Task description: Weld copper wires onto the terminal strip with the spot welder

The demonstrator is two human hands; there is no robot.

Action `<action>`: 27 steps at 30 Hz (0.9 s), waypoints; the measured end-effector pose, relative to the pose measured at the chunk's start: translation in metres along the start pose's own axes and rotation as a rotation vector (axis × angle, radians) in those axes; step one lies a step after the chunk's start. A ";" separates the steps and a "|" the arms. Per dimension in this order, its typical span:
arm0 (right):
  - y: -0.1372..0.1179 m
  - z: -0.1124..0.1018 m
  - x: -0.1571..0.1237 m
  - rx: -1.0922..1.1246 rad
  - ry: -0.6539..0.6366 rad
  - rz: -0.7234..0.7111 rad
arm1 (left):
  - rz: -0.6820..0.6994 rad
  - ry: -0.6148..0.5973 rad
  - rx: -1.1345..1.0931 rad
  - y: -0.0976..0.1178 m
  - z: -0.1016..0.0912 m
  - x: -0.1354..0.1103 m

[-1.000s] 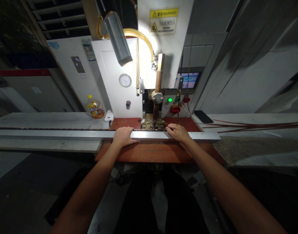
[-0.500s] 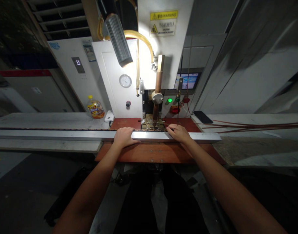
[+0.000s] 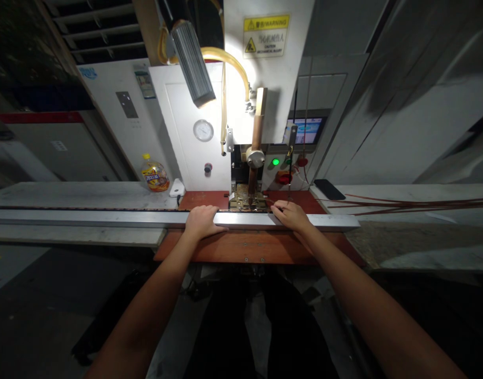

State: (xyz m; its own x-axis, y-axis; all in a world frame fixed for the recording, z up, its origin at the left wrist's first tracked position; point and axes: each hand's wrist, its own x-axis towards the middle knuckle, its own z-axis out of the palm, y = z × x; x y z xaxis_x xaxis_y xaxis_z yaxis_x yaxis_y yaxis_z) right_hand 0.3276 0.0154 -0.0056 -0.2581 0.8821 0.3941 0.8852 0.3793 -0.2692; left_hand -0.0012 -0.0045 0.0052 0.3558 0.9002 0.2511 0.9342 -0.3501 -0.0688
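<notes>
A long silver metal bar lies across a reddish-brown board in front of a spot welder-like machine. My left hand wraps over the bar, with the thumb on its near side and the fingers over the far edge. On the right, my right hand rests on the bar with thumb and forefinger pinched at its far edge; what sits between them is too small to make out. Between the hands, the machine's copper-coloured rod reaches down to a brass-coloured fixture just behind the bar. A dark strip runs along the bar's far edge.
A bottle of yellow-orange liquid and a small white device stand left of the machine. To the right lie a black phone and several thin brown strips. A lamp hangs above; a green button glows.
Both hands and the bar stay practically in place. The lit digits on the white cabinet's panel at the left no longer show.
</notes>
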 end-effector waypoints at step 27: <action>0.010 -0.003 -0.003 -0.010 0.008 0.005 | 0.010 0.008 -0.034 0.008 0.003 0.002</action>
State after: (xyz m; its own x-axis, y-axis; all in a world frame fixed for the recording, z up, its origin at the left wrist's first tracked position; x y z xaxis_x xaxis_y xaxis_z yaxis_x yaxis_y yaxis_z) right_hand 0.3384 0.0152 -0.0066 -0.2507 0.8814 0.4003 0.8902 0.3724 -0.2625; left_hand 0.0072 -0.0043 0.0027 0.3651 0.8944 0.2584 0.9290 -0.3681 -0.0388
